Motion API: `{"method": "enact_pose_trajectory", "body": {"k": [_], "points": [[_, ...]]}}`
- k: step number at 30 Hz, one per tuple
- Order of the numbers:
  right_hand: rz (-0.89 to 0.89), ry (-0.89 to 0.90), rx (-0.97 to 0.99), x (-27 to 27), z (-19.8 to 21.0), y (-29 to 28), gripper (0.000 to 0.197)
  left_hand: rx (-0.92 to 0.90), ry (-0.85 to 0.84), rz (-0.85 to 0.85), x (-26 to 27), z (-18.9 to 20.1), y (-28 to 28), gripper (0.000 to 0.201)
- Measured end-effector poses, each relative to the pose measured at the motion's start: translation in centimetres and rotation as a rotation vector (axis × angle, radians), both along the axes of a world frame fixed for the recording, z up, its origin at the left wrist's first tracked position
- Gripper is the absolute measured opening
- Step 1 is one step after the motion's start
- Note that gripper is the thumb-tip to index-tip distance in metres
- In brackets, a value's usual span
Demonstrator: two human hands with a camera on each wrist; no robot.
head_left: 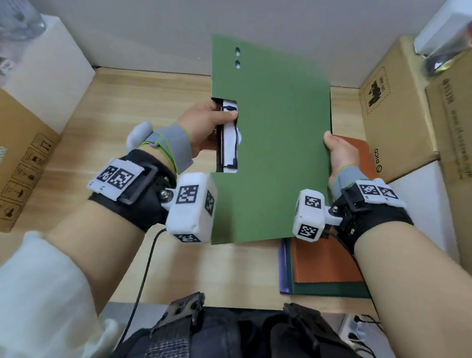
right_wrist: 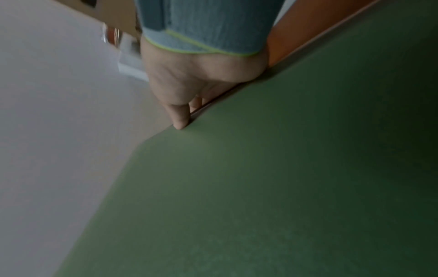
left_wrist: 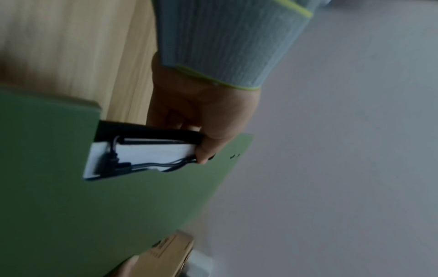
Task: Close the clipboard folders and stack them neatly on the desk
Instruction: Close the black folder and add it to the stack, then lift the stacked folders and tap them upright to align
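Note:
A closed green clipboard folder [head_left: 272, 142] is held up above the wooden desk [head_left: 140, 97], tilted toward me. My left hand [head_left: 204, 128] grips its left edge at the cut-out, thumb on the black clip [left_wrist: 151, 135] and white paper [left_wrist: 151, 151]. My right hand [head_left: 337, 151] pinches the folder's right edge [right_wrist: 213, 105], thumb on top of the green cover [right_wrist: 260, 187]. Below at the right lies a stack of closed folders: orange [head_left: 323, 265] on top, dark green [head_left: 330, 290] under it, a purple edge [head_left: 282, 269] at the left.
Cardboard boxes [head_left: 391, 110] stand along the desk's right side, another cardboard box [head_left: 9, 161] and a white box [head_left: 44, 62] on the left. A grey wall [head_left: 155, 24] closes the back. A black cable [head_left: 142, 278] hangs off the front edge.

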State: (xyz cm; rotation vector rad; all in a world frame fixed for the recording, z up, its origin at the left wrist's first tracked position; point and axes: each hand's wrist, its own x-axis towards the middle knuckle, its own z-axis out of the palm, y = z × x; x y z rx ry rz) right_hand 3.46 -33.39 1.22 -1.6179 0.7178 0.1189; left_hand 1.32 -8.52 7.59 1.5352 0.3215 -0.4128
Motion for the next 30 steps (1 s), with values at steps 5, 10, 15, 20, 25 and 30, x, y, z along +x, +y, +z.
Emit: {"method": "enact_pose_trajectory", "body": {"k": [5, 10, 15, 20, 25, 30], "points": [[0.015, 0.105, -0.273, -2.1, -1.0, -5.9, 0.045, -0.005, 0.133, -0.108, -0.2, -1.9, -6.4, 0.022], [0.035, 0.359, -0.497, -4.8, -3.2, -9.8, 0.052, 0.075, 0.317, -0.219, -1.8, -5.1, -11.0, 0.017], [-0.011, 0.405, -0.556, -6.2, -5.2, -10.5, 0.055, 0.174, 0.399, -0.138, -2.9, -6.8, -12.5, 0.046], [-0.147, 0.369, -0.542, -5.8, -5.6, -10.6, 0.052, 0.049, 0.554, -0.224, -2.6, -7.7, -13.5, 0.028], [-0.185, 0.372, -0.538, -5.3, -5.3, -10.1, 0.058, -0.017, 0.543, -0.243, -2.7, -8.1, -14.1, 0.026], [-0.197, 0.411, -0.451, -4.7, -4.9, -10.5, 0.049, -0.053, 0.594, -0.169, -2.1, -9.4, -13.7, 0.022]]}}
